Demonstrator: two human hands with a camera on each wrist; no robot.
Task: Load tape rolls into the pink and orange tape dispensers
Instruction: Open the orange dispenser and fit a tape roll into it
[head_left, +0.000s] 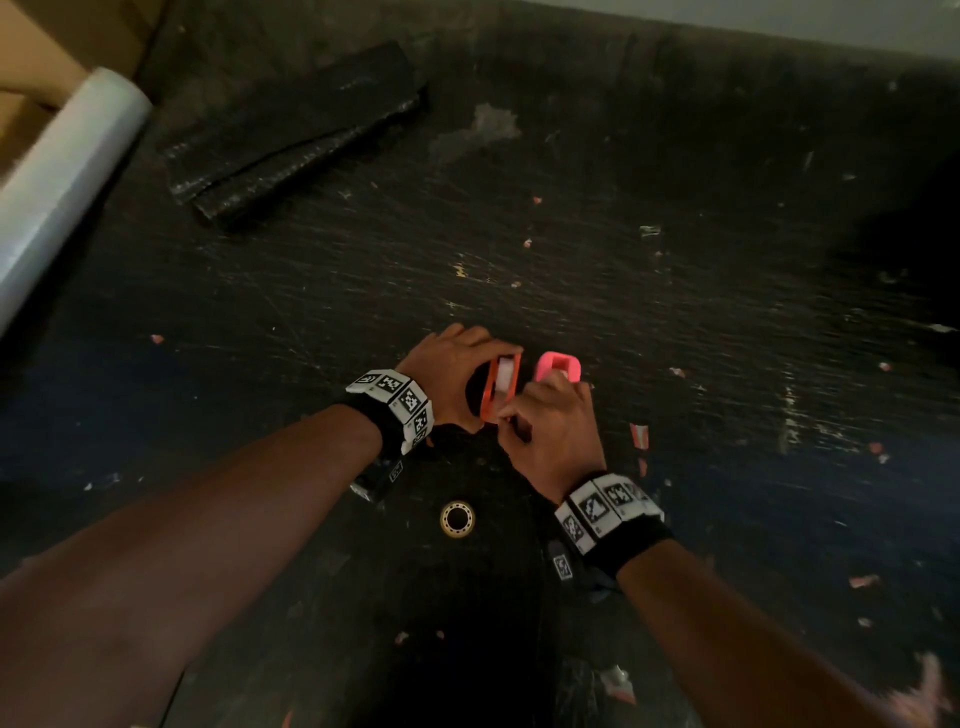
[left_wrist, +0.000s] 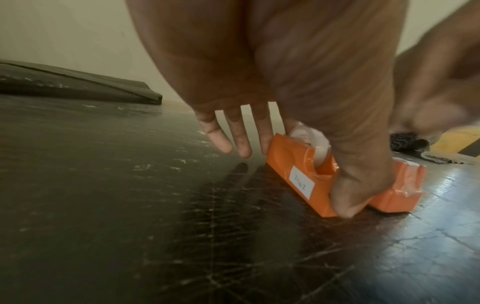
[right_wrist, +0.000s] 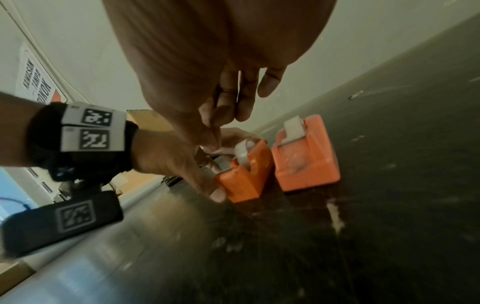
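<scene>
The dark scratched table (head_left: 623, 270) carries everything, littered with small scraps. At its far left lies a large roll of clear film (head_left: 57, 192), cut off by the frame edge, and beside it a folded black plastic sheet (head_left: 296, 135).

Both forearms reach in from the near edge, each with a black wristband bearing square markers. The left hand (head_left: 449, 371) comes from the left and grips the orange tape dispenser (head_left: 500, 387): in the left wrist view its thumb (left_wrist: 363, 189) presses the near side wall low down while the fingers (left_wrist: 241, 133) reach straight down the far side. The right hand (head_left: 550, 431) is curled over the dispenser's near end, thumb and forefinger pinching at the loose end of tape by the cutter; the exact contact is blurred and partly hidden by the left hand.

The orange tape dispenser stands on the table with a white tape roll (left_wrist: 309, 136) seated in its slot. Just beside it on the right stands the pink tape dispenser (head_left: 557, 366), also with a tape roll in it; its near end is covered by the right hand.

A small ring-shaped bearing (head_left: 457, 518) lies on the table between the wrists.
</scene>
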